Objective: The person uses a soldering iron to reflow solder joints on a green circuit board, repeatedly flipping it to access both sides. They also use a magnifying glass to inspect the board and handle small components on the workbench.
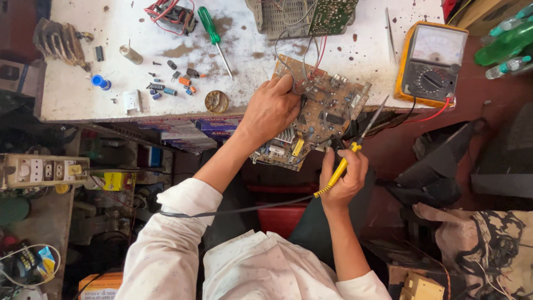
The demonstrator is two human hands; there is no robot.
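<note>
Circuit board: brown, populated with components, held tilted over the near edge of the white workbench. Its far corner lies over the bench; its near corner hangs clear of the edge, above the lap.

Left hand: closed over the left side of the board. The fingers curl around the far-left edge, clamping it; thin wires rise from the board just past the fingertips toward a second green board at the back of the bench.

Right hand: wrapped tightly around the yellow handle of a soldering iron. The metal shaft extends up and to the right from the fingers, crossing the right edge of the board. Whether the tip touches the board cannot be determined. The black cord runs from the handle, below the hand, leftward across the lap.

Surroundings: an analogue multimeter in a yellow case sits beyond the iron's tip, to the right of the board. A green-handled screwdriver lies to the far left of the left-hand fingers. Loose small components and a round tin lie further left, near the bench edge.
</note>
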